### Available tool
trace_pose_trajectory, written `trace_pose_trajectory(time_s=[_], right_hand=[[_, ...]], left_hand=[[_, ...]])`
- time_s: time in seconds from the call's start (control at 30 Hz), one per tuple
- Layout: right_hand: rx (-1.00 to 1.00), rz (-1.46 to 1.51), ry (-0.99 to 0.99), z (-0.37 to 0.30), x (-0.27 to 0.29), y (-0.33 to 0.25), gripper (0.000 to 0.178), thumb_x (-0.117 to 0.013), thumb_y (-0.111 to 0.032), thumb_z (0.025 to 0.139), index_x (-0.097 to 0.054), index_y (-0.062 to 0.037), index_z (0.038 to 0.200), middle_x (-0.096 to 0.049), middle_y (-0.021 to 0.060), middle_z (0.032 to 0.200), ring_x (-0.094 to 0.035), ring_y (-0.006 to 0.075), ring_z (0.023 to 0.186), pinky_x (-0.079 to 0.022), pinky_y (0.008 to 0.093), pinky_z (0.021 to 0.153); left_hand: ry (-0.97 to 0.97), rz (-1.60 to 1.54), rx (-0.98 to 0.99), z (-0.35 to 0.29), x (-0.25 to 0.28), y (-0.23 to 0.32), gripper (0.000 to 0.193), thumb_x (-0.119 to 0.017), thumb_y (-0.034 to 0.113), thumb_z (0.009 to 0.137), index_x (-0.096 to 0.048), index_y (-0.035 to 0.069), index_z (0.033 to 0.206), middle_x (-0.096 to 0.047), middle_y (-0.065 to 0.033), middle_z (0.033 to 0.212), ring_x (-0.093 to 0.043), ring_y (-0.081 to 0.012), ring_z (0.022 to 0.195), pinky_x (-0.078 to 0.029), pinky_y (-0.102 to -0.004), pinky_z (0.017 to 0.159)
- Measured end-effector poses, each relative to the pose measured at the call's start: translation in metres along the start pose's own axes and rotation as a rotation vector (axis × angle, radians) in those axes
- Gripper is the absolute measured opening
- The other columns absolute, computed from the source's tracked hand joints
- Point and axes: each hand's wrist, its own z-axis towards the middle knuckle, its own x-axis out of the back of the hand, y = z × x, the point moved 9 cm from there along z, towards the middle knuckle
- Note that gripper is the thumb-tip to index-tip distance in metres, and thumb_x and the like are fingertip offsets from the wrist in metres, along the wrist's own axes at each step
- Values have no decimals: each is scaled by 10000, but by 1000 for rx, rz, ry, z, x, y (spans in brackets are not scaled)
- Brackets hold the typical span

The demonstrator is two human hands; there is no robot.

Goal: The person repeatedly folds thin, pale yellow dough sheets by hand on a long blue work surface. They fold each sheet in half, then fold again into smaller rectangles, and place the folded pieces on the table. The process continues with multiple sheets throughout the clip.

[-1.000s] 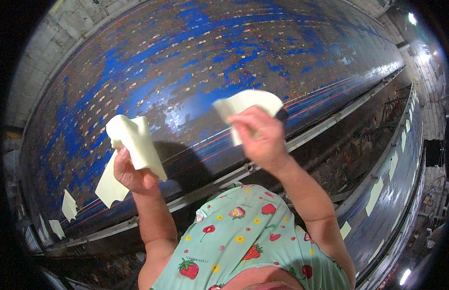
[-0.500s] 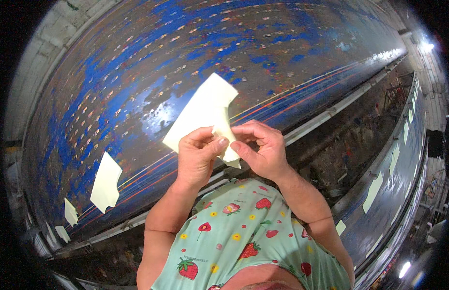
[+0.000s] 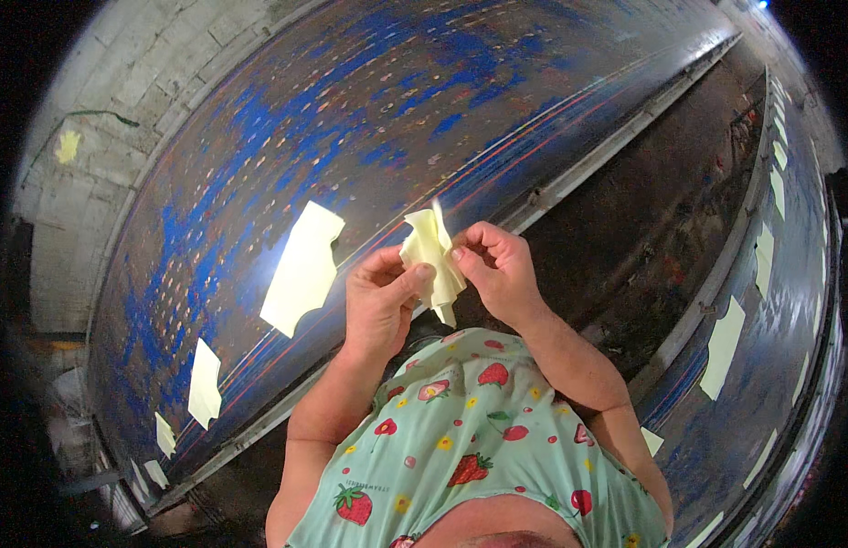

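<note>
A bunched, folded pale yellow cloth piece [image 3: 429, 251] hangs between my two hands over the table's near edge. My left hand [image 3: 380, 297] is closed on its left side, thumb pressed on top. With thumb and fingers pinched, my right hand [image 3: 499, 269] grips the cloth's right edge. To the left of my hands, a flat pale yellow cut cloth piece [image 3: 303, 269] with curved cut-outs lies on the table; a similar cloth piece [image 3: 204, 384] lies farther left.
The long dark table [image 3: 351, 137] has worn blue paint and coloured lines along its near side. A metal rail [image 3: 616, 142] edges it. Beyond a dark gap on the right, a second table [image 3: 684, 411] bears several pale pieces. A block wall [image 3: 136, 68] stands at far left.
The view and my hands have shifted rightward along the table, leaving the flat piece on my left. The held cloth is now lifted clear of it and more bunched.
</note>
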Motion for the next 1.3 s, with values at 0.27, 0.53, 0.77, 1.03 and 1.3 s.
trace_pose_trajectory(time_s=[0.27, 0.53, 0.77, 1.03, 1.3], right_hand=[[517, -231, -82, -20, 61, -57, 363, -532, 72, 950, -711, -33, 1248, -699, 56, 996, -664, 113, 874, -550, 254, 769], [216, -104, -52, 4, 80, -34, 297, -672, 58, 943, -613, 23, 1232, -702, 25, 935, -638, 50, 782, -536, 221, 679], [157, -250, -104, 47, 95, -37, 408, -705, 62, 923, -540, 5, 1292, -670, 20, 888, -629, 42, 777, -523, 217, 678], [157, -207, -56, 115, 108, -32, 482, -703, 124, 885, -495, 8, 1304, -679, 75, 972, -660, 87, 846, -540, 228, 727], [138, -215, -130, 154, 132, -21, 445, -692, 132, 890, -523, 9, 1283, -660, 59, 995, -638, 77, 873, -534, 220, 735]], left_hand=[[39, 123, -54, 11, -58, -31, 245, -786, -34, 881, -706, -43, 1112, -763, -122, 1033, -748, -184, 876, -622, -334, 809], [53, 305, -69, 38, -67, -44, 229, -737, -76, 880, -712, -47, 1106, -765, -113, 1012, -737, -158, 868, -600, -289, 785], [60, 212, -49, 84, -58, -54, 226, -737, -83, 876, -709, -38, 1096, -764, -106, 1009, -735, -153, 853, -603, -288, 789], [86, 108, -111, 143, -67, -47, 249, -778, -3, 874, -719, -16, 1115, -758, -63, 979, -704, -105, 838, -577, -276, 780], [145, 172, -44, 180, -75, -57, 308, -808, -6, 847, -715, -4, 1141, -762, -58, 997, -706, -109, 847, -581, -281, 809]])
